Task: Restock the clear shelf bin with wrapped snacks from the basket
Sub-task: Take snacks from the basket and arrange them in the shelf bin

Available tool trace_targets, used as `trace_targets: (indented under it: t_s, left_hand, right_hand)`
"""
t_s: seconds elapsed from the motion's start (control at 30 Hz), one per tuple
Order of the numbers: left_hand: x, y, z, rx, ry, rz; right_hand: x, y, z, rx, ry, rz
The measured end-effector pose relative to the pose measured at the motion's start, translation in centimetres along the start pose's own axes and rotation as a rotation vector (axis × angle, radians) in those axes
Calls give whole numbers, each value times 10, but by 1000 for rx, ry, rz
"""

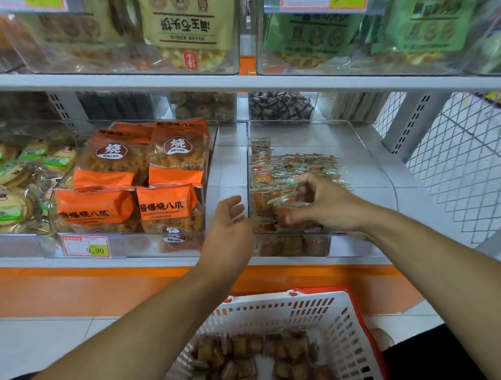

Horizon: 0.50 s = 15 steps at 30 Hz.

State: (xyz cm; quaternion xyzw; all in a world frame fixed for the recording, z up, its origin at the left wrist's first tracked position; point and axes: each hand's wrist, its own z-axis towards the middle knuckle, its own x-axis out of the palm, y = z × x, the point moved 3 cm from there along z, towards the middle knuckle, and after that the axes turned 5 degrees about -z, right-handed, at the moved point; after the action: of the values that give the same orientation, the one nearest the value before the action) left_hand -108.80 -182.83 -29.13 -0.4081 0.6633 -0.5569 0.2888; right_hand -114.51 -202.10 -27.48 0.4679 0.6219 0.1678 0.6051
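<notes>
1. Overhead and in front, we face a white shelf point(239, 84) whose lower level carries several clear containers side by side.
2. Below us stands the white-and-red basket point(344, 323), its floor covered with small wrapped snacks point(251, 359) waiting to be moved.
3. Left of centre, a tray of orange snack bags point(114, 178) sits just beside our target.
4. Next, the clear shelf bin point(365, 144) is partly filled: its snacks crowd the near and left part, while the back and right stay bare.
5. Our right hand point(327, 203) is inside the bin, fingers curled round a few crinkly wrapped pieces; motion blur hides how many.
6. Our left hand point(230, 216) hovers at the bin's left wall, fingers loosely spread and holding nothing.
7. We judge the snacks light, small and slick in their film, with soft contents, so a cupped handful gathered from beneath should suit better than pinching the wrapper ends.
</notes>
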Motion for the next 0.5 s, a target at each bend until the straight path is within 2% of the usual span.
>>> trace_targets:
  t_s: [0.17, 0.3, 0.4, 0.5]
  left_hand:
    - [6, 4, -1, 32, 7, 36]
    - [6, 4, -2, 53, -5, 80]
    - [5, 6, -2, 75, 12, 142]
    - [6, 8, -2, 87, 22, 147]
  right_hand:
    - [29, 10, 5, -20, 41, 5]
    - [34, 15, -2, 24, -8, 2]
    - [41, 16, -8, 80, 104, -33]
    - [42, 19, -8, 82, 144, 146]
